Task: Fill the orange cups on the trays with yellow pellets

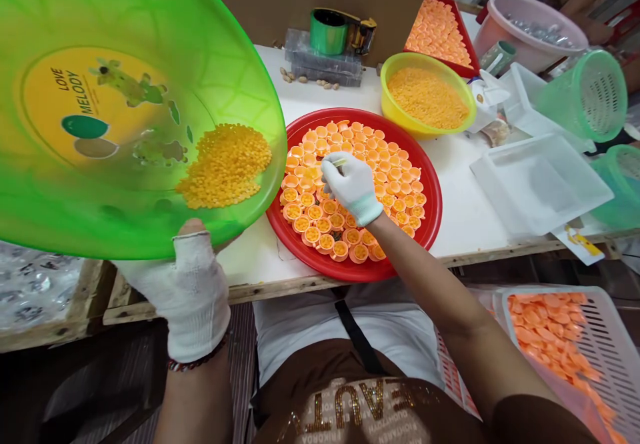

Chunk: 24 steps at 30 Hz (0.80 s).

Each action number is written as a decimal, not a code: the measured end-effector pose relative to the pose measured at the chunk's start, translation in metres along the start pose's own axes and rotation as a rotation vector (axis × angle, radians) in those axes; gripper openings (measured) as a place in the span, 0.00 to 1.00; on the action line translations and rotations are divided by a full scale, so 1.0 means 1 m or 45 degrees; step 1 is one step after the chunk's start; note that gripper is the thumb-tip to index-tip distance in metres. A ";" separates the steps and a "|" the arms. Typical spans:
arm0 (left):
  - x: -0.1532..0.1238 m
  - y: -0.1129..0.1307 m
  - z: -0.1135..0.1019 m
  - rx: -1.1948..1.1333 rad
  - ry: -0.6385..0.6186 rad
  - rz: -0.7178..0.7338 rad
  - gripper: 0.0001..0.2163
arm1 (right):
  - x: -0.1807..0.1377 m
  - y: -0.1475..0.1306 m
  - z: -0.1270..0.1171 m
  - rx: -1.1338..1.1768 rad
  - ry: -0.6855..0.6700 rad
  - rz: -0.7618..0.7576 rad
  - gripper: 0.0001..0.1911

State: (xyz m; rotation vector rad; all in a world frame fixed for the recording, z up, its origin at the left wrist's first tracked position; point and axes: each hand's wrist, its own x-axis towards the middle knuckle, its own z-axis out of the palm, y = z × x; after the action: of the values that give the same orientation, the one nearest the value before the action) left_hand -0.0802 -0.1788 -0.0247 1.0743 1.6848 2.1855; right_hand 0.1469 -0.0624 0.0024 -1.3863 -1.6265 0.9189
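My left hand (193, 291), in a white glove with the thumb tip bare, grips the lower rim of a large green tray (240, 51) and holds it tilted. A heap of small yellow beads (225, 167) lies in the tray's lower right part. My right hand (350, 181), also gloved in white, is over a round red tray (430, 224) with its fingers pinched together. Something small and yellowish shows at those fingertips, too small to name. Many small orange cups (315, 234) fill the red tray. The nearer cups hold yellow beads; some farther ones look unfilled.
Behind the red tray stand a yellow basin (425, 127) of yellow pieces and a tape dispenser (330, 31). White plastic bins (545, 184), green baskets (583, 94) and a pink tub (493, 24) crowd the right. Below the table edge, a crate (605, 324) holds orange pieces.
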 end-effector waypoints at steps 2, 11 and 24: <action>0.000 -0.001 -0.001 0.019 -0.032 0.021 0.32 | -0.003 0.005 0.003 -0.217 -0.002 -0.241 0.09; -0.013 0.009 0.008 0.108 -0.099 0.057 0.31 | -0.007 -0.029 0.008 -0.131 0.054 -0.283 0.08; -0.021 0.014 0.014 0.124 -0.116 -0.066 0.30 | 0.003 -0.036 0.035 0.724 -0.312 0.512 0.07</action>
State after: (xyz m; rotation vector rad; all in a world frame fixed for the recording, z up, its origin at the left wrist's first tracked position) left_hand -0.0521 -0.1848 -0.0196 1.1225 1.7748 2.0098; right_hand 0.1006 -0.0654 0.0201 -1.2365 -1.1211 1.6910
